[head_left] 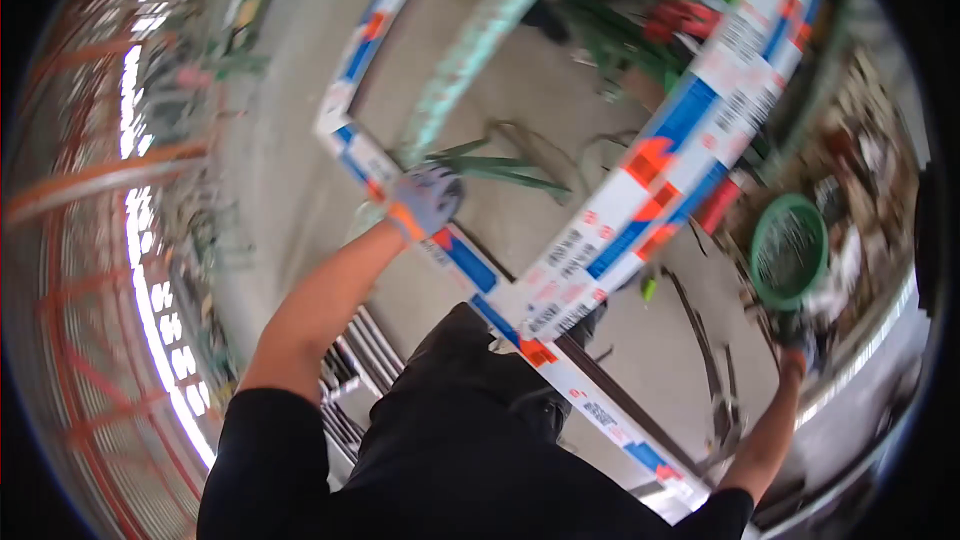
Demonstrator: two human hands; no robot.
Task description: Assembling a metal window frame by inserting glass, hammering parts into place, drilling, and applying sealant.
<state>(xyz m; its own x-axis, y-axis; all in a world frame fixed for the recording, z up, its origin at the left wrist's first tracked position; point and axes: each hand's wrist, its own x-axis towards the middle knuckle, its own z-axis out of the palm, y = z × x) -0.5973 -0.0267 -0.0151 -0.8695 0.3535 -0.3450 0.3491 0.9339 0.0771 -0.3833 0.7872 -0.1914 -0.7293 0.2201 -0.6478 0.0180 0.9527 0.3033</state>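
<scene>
A large rectangular frame of profile bars, wrapped in white, blue and orange printed film [648, 188], stretches across the view in front of me. My left hand [428, 202], in a grey glove with an orange cuff, is closed around the frame's left-hand bar. Out to the right, my right hand [796, 332] wears a dark glove and is at the near rim of a round green plastic basket [759, 270]. Small grey metal pieces, too blurred to name, lie in the basket. The right fingers are blurred and partly hidden, so their grip does not show.
A cluttered bench [868, 145] with scraps stands at the right. Green metal stand legs [505, 168] and a pale green film-wrapped bar [490, 35] show beyond the frame. Dark strips [700, 340] lie on the floor. Long bars [372, 352] are stacked by my left side.
</scene>
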